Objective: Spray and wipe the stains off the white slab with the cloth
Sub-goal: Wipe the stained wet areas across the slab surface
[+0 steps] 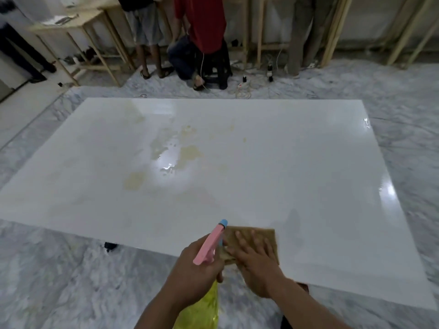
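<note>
Pressing flat, fingers spread, the right hand [255,262] is holding the cloth [251,236] on the slab [285,162]; the left hand [197,274] is gripping the spray bottle [209,245], fingers curled round it.

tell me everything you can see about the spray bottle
The spray bottle has a pink trigger head with a blue nozzle tip and a see-through yellow body, plastic by the look. The left hand holds it by the neck, fingers curled round it, near the near edge of the white slab. The nozzle points forward over the slab, the body hangs down toward the camera. The nozzle end lies close beside the brown cloth; contact is unclear.
</note>
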